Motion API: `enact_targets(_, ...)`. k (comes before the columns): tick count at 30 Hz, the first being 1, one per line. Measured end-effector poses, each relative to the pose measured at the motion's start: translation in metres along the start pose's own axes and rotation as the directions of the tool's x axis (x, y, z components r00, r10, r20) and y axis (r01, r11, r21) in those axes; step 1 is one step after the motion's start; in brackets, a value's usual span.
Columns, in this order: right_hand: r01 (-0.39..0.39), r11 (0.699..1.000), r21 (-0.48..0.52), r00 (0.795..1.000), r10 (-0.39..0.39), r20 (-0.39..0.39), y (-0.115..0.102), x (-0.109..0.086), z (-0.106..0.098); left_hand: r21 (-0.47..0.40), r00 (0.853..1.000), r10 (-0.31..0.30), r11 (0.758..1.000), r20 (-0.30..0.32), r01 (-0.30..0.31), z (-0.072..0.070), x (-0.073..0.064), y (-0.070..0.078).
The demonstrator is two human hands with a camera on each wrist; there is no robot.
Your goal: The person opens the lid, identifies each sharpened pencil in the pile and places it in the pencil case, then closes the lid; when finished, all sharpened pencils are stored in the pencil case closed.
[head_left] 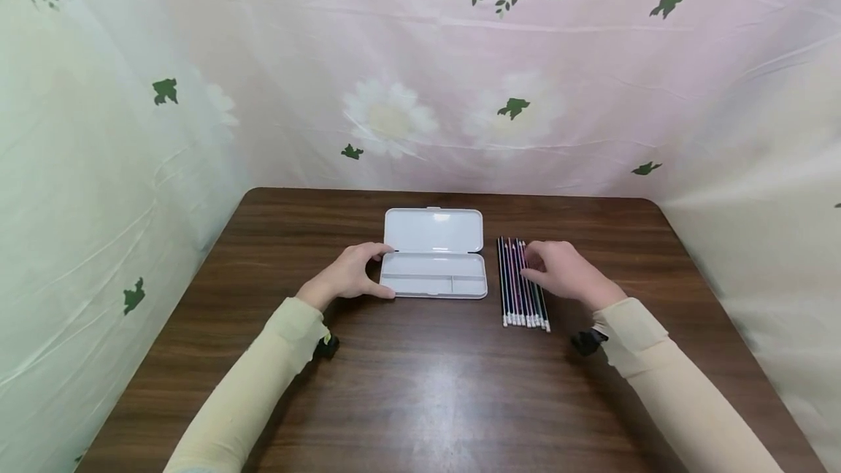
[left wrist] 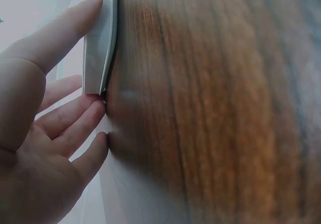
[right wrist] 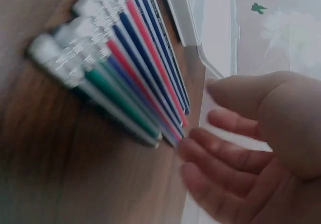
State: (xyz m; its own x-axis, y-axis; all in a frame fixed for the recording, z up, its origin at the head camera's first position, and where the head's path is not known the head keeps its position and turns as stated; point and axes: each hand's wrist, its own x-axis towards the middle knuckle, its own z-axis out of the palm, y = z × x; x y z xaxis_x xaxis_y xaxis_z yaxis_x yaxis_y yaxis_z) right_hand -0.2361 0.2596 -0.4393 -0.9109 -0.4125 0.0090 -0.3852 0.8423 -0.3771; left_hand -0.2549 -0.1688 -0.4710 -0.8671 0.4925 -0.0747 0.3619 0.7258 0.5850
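Note:
A white pencil case (head_left: 434,231) lies with its lid folded back on the brown table, its divided tray bare inside. My left hand (head_left: 347,273) holds the case's left end, thumb at the front edge and forefinger by the hinge side. Close up in the left wrist view, the thumb presses the case's wall (left wrist: 99,48). To the right of the case several pencils (head_left: 515,276) lie side by side, eraser ends toward me. Over their right side hovers my right hand (head_left: 566,272), fingers loosely bent and apart from the pencils (right wrist: 130,58) in the right wrist view.
The wood-grain table (head_left: 420,378) ends at a rounded far edge. A pale curtain (head_left: 447,64) with printed flowers and green leaf shapes hangs around the back and sides. Dark wrist devices (head_left: 588,341) sit under both cuffs.

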Motion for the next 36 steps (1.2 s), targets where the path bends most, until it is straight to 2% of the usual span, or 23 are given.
enact_targets(5,-0.080,0.997,0.013,0.992,0.079,0.095,0.007,-0.011,-0.004,-0.003,1.000,-0.009,1.000,-0.006,0.009,-0.003,-0.001,0.000)
enact_targets(10,-0.132,0.991,0.018,0.983,0.129,0.132,0.013,-0.018,-0.004,0.000,1.000,-0.011,1.000,-0.004,0.011,-0.003,0.001,0.000)
enact_targets(22,-0.181,0.983,0.028,0.974,0.176,0.140,0.017,-0.022,-0.001,-0.007,1.000,-0.012,1.000,0.008,0.012,-0.002,0.002,0.000)
enact_targets(32,-0.263,0.964,-0.033,0.955,0.265,0.131,0.013,-0.025,0.000,-0.004,1.000,-0.019,1.000,0.013,0.019,0.000,0.001,0.001)
enact_targets(36,-0.267,0.963,-0.036,0.954,0.269,0.134,0.015,-0.027,0.000,-0.003,1.000,-0.016,1.000,0.007,0.016,0.001,0.001,0.000)
